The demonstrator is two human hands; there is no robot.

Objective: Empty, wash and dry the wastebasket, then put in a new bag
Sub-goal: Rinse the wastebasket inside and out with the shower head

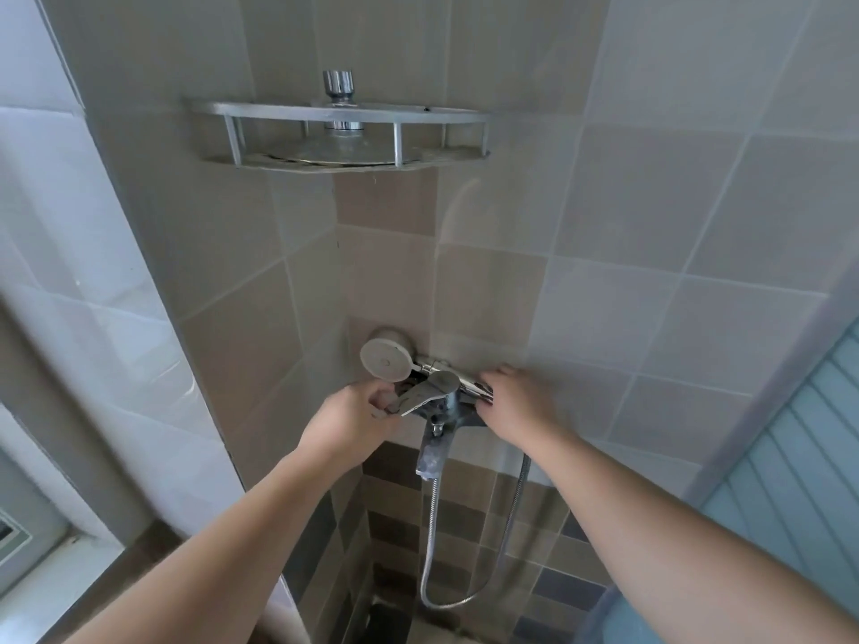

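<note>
I face a tiled shower corner with a chrome mixer tap (444,413). A hand shower (384,364) lies across the top of the tap, its round face turned toward me. My left hand (355,413) is curled around the tip of the tap lever (427,391). On the other side, my right hand (513,402) closes over the chrome handle end of the hand shower. A metal hose (430,564) loops down below the tap. A blurred pale blue edge (599,618) at the bottom right is too unclear to name. No wastebasket is clearly visible.
A metal corner shelf (339,155) with a chrome fitting (338,83) is fixed to the wall high above the tap. A pale blue slatted panel (799,481) stands at the right. A window frame (28,546) is at the lower left. Dark floor (388,620) lies below.
</note>
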